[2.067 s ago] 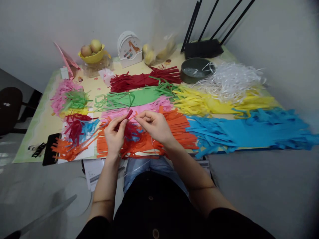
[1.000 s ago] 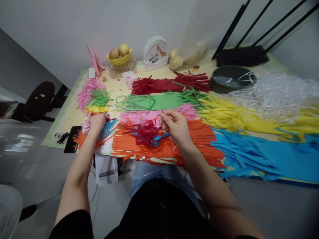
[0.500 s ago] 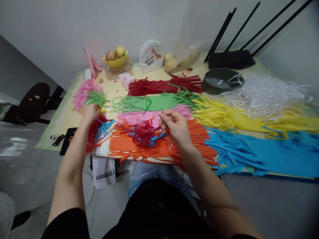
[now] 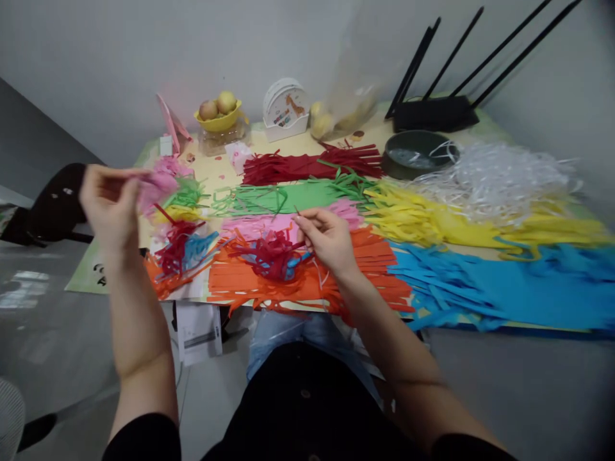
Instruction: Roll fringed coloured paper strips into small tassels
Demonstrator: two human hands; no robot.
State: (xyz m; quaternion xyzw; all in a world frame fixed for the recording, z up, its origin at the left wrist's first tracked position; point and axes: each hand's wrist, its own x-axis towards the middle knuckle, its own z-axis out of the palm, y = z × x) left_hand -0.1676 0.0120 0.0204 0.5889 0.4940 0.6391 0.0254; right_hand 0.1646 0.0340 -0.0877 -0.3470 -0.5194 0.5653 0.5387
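Raised at the left of the table, my left hand [image 4: 109, 205] is blurred, its thumb and fingers closed on a pink strip [image 4: 156, 187] of thin fringe material. Below it lies a pile of cut red strips [image 4: 177, 250] with blue strips [image 4: 198, 248] beside them. Over the middle, my right hand [image 4: 329, 238] pinches a thin dark stick-like piece [image 4: 296, 210] that points up. Just left of that hand, a bunch of dark red strips [image 4: 273, 255] rests on the orange fringed sheet [image 4: 230, 280]. A pink fringed sheet [image 4: 262, 224] lies behind.
Further fringed sheets are green [image 4: 302, 197], dark red [image 4: 298, 168], yellow [image 4: 461, 221] and blue [image 4: 538, 288]. White strips [image 4: 494, 173] are heaped beside a dark round bowl [image 4: 420, 157]. At the back stand a black router [image 4: 432, 115], a yellow fruit bowl [image 4: 218, 121] and a giraffe-printed holder [image 4: 286, 128].
My left hand has risen and moved left from the small coloured piles, with pink strip material now in its fingers. My right hand has stayed nearly in place, still pinching the thin piece.
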